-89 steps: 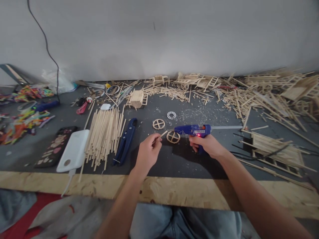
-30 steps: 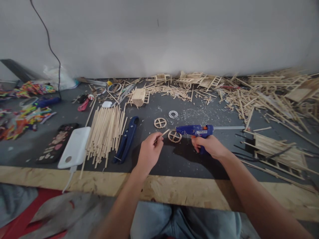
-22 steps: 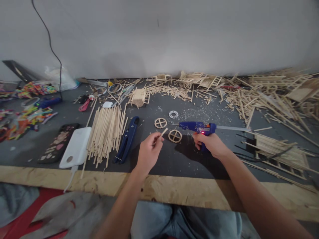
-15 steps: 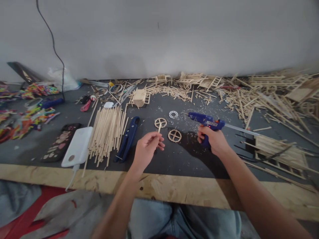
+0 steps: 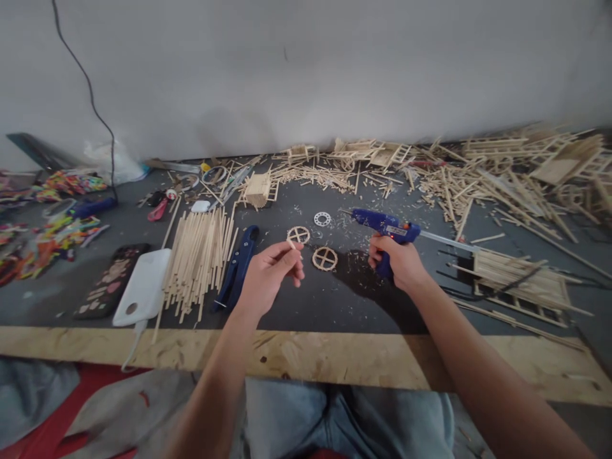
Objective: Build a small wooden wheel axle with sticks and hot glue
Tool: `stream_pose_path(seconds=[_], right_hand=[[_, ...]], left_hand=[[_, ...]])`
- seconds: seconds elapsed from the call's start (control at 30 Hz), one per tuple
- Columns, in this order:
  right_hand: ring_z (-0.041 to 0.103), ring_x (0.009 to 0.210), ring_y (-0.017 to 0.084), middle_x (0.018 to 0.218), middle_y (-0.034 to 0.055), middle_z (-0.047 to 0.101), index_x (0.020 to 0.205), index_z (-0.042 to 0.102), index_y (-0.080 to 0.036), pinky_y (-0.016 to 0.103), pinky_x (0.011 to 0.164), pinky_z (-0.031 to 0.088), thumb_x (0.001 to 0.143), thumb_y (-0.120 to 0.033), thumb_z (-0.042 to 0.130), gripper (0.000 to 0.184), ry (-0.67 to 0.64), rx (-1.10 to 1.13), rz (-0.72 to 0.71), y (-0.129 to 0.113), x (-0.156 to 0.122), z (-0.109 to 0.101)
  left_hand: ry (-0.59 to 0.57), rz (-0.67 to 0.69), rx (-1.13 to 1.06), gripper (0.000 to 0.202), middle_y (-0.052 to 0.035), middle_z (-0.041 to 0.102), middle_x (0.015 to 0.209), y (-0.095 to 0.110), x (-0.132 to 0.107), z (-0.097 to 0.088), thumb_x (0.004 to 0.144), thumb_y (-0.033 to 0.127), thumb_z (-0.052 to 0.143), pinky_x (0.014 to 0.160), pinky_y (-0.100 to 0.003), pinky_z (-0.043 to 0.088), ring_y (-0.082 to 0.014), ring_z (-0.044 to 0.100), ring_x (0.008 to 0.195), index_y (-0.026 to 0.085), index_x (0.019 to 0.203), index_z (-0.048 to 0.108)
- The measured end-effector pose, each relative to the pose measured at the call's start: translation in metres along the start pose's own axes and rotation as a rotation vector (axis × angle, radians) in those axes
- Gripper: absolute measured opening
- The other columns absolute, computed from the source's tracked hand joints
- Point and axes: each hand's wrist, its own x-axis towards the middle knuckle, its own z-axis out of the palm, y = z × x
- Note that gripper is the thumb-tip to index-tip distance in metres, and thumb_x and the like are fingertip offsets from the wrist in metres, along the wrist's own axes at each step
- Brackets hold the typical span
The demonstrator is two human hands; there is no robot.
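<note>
Between the thumb and fingers of my left hand [image 5: 271, 274] is a short wooden stick [image 5: 291, 244], its tip pointing up and to the left. Just beyond it lies a small wooden spoked wheel [image 5: 299, 234], partly behind the fingers. A second spoked wheel [image 5: 324, 259] rests to the right, between my hands. My right hand [image 5: 396, 258] grips a blue glue gun [image 5: 382, 223] by its handle, with the nozzle facing left and a clear glue stick [image 5: 444, 241] coming out of the back. Near the nozzle a white ring with holes [image 5: 322, 219] lies flat.
Left of my left hand lie blue cutters [image 5: 238, 268], a pile of wooden sticks [image 5: 198, 258], a white power bank [image 5: 143, 287] and a dark phone [image 5: 112, 280]. Stick scraps [image 5: 320, 176] and small wooden models line the wall. At right lies a slatted wooden piece [image 5: 521, 280].
The whole view has shifted a little, so things sit further left. The stick in my left hand now tilts to the left instead of pointing straight over the wheel. The glue gun stays held.
</note>
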Motion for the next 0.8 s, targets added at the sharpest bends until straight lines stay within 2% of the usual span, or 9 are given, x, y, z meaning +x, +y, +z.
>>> stream_pose_path(seconds=[0.1, 0.2, 0.27, 0.4, 0.53, 0.67, 0.8], right_hand=[[0.041, 0.039, 0.009, 0.046, -0.0053, 0.044, 0.06, 0.052, -0.019, 0.025, 0.04, 0.039, 0.066, -0.023, 0.062, 0.013, -0.004, 0.009, -0.023, -0.002, -0.001, 0.0], [0.041, 0.039, 0.009, 0.047, -0.0055, 0.044, 0.062, 0.052, -0.019, 0.025, 0.04, 0.04, 0.065, -0.024, 0.063, 0.012, 0.011, 0.021, -0.046, -0.004, 0.0, 0.001], [0.04, 0.039, 0.009, 0.047, -0.0054, 0.045, 0.062, 0.052, -0.019, 0.025, 0.04, 0.04, 0.065, -0.024, 0.063, 0.012, 0.021, 0.036, -0.047, -0.004, 0.0, 0.001], [0.04, 0.039, 0.008, 0.047, -0.0056, 0.045, 0.064, 0.053, -0.019, 0.024, 0.039, 0.039, 0.065, -0.024, 0.063, 0.012, 0.014, 0.058, -0.023, -0.002, 0.003, 0.001], [0.04, 0.038, 0.008, 0.047, -0.0062, 0.045, 0.066, 0.052, -0.019, 0.024, 0.039, 0.039, 0.064, -0.025, 0.063, 0.012, 0.011, 0.059, -0.011, 0.0, 0.005, 0.001], [0.04, 0.039, 0.008, 0.047, -0.0061, 0.045, 0.066, 0.053, -0.019, 0.024, 0.039, 0.04, 0.064, -0.024, 0.063, 0.012, 0.009, 0.054, -0.009, 0.001, 0.006, 0.002], [0.041, 0.039, 0.009, 0.047, -0.0058, 0.045, 0.064, 0.053, -0.019, 0.025, 0.039, 0.04, 0.065, -0.024, 0.063, 0.012, 0.003, 0.045, -0.009, 0.002, 0.005, 0.001]], left_hand=[[0.022, 0.076, 0.144, 0.022, -0.0005, 0.057, 0.065, -0.005, 0.007, 0.004, 0.079, 0.035, 0.066, 0.043, -0.021, 0.039, -0.0077, 0.047, 0.05, 0.018, 0.092, 0.071], [0.017, 0.174, 0.263, 0.022, -0.005, 0.065, 0.085, -0.011, 0.017, 0.008, 0.078, 0.037, 0.066, 0.052, -0.022, 0.044, -0.009, 0.051, 0.059, 0.021, 0.09, 0.073], [0.014, 0.187, 0.315, 0.022, -0.0056, 0.068, 0.091, -0.016, 0.024, 0.009, 0.077, 0.039, 0.066, 0.056, -0.023, 0.046, -0.0108, 0.055, 0.064, 0.022, 0.089, 0.073], [0.049, 0.18, 0.38, 0.026, -0.0043, 0.072, 0.087, -0.028, 0.037, 0.011, 0.077, 0.042, 0.065, 0.062, -0.026, 0.05, -0.0139, 0.061, 0.066, 0.021, 0.091, 0.073], [0.086, 0.253, 0.444, 0.027, -0.0054, 0.073, 0.093, -0.038, 0.039, 0.013, 0.081, 0.042, 0.06, 0.069, -0.028, 0.052, -0.0159, 0.065, 0.07, 0.02, 0.092, 0.072], [0.1, 0.336, 0.5, 0.024, -0.0063, 0.072, 0.1, -0.041, 0.036, 0.017, 0.084, 0.039, 0.058, 0.076, -0.03, 0.052, -0.0179, 0.067, 0.082, 0.02, 0.091, 0.071], [0.073, 0.372, 0.556, 0.023, -0.0067, 0.072, 0.099, -0.041, 0.036, 0.021, 0.086, 0.038, 0.056, 0.078, -0.03, 0.052, -0.0181, 0.066, 0.086, 0.02, 0.089, 0.071]])
